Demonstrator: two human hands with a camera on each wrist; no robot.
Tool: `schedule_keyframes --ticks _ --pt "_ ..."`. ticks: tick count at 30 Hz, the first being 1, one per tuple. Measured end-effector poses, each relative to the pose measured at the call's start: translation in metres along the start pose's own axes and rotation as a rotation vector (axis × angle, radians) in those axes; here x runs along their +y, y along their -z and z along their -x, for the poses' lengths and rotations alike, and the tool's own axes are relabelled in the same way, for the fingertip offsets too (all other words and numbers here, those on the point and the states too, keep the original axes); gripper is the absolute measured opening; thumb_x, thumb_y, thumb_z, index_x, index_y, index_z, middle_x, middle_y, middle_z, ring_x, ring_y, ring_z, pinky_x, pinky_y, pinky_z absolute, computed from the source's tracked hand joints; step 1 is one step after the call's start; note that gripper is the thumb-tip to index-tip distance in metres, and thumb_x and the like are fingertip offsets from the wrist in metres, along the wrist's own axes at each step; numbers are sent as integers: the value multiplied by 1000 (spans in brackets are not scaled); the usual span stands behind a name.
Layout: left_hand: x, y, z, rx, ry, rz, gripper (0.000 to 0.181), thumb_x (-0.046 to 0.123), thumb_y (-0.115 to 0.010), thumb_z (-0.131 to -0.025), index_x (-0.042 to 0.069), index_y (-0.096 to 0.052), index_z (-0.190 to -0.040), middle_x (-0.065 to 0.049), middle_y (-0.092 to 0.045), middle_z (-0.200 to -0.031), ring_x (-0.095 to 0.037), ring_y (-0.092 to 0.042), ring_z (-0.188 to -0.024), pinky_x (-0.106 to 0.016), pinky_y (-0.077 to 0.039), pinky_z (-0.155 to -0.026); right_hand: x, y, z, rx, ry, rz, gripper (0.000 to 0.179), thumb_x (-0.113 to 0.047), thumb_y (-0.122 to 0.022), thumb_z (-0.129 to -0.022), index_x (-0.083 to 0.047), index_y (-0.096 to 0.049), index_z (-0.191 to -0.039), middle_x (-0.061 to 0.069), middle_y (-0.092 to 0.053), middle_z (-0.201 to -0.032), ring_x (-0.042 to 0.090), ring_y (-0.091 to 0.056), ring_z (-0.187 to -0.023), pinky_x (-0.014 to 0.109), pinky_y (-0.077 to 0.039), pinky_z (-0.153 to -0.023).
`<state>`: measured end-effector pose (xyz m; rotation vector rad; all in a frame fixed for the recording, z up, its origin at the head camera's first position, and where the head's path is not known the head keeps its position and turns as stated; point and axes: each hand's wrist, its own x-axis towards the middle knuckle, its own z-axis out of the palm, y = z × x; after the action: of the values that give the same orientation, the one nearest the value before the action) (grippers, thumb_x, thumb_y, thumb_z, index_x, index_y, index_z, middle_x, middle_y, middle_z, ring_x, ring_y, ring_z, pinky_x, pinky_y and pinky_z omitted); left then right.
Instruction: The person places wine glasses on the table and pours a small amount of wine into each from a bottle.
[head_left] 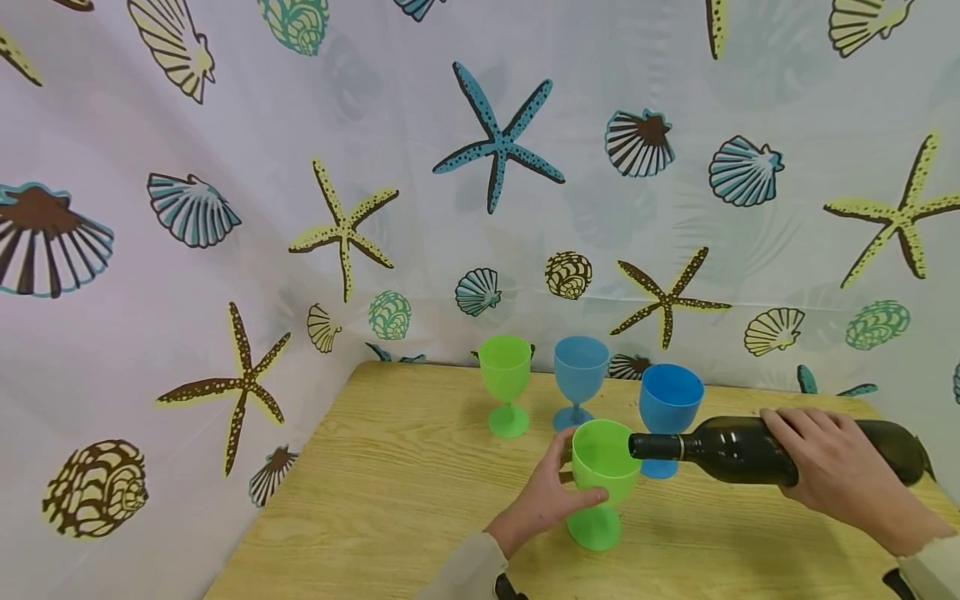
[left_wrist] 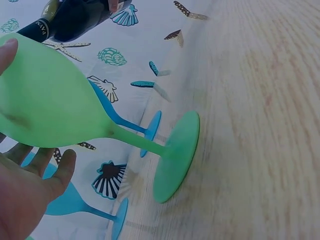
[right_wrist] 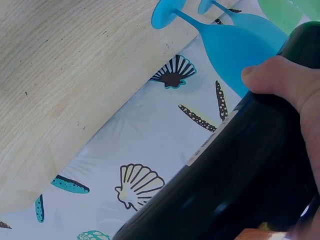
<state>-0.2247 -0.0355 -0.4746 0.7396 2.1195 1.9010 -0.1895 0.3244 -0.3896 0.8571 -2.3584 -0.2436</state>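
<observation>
My left hand [head_left: 551,496] holds a green plastic goblet [head_left: 606,475] by its bowl, fingers behind and thumb in front. In the left wrist view the goblet's round foot [left_wrist: 177,157] is at the wooden table. My right hand [head_left: 840,467] grips a dark wine bottle [head_left: 738,450] round its body. The bottle lies nearly level, its mouth right at the goblet's rim on the right side. No liquid shows at the mouth. Bottle and thumb fill much of the right wrist view.
Behind stand another green goblet [head_left: 505,371], a lighter blue goblet [head_left: 581,371] and a darker blue goblet [head_left: 670,398], the last partly hidden by the bottle neck. The wooden table [head_left: 390,467] meets a white curtain [head_left: 420,250] printed with shells and starfish.
</observation>
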Motion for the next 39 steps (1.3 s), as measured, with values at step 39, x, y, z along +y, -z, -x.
schedule_keyframes --ticks 39 --pt "15 11 3 -23 -70 -23 72 26 -72 -85 6 -33 -142 -12 -47 -132 -30 -44 -123 -45 -40 -97 1 6 -8 -21 21 16 103 -34 -94 -30 5 -55 -117 22 -59 -103 40 -58 -87 57 -45 -68"
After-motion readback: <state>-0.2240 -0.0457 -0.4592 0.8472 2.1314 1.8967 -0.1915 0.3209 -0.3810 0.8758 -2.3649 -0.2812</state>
